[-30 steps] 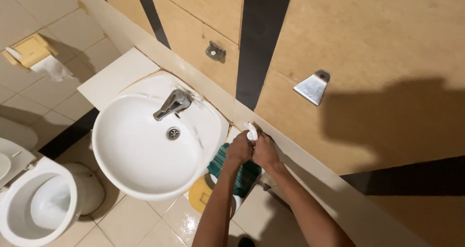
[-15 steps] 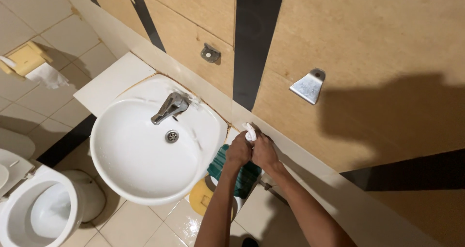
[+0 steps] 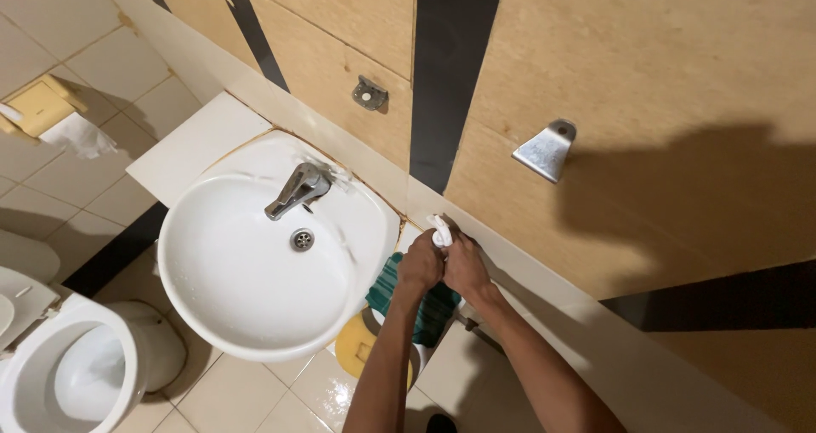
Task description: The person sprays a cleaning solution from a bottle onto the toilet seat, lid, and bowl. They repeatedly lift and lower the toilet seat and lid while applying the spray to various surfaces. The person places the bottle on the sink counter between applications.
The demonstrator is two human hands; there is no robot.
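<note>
Just beside the white basin (image 3: 255, 271), at its wall-side edge, left hand (image 3: 421, 266) and right hand (image 3: 465, 267) close together on a small white object (image 3: 439, 232), apparently to steady it above the green cloth (image 3: 418, 301).

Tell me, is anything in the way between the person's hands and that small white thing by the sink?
Nothing visible. Both the left hand and the right hand are closed around the small white object, right beside the white sink, with its tip poking out above the fingers.
</note>
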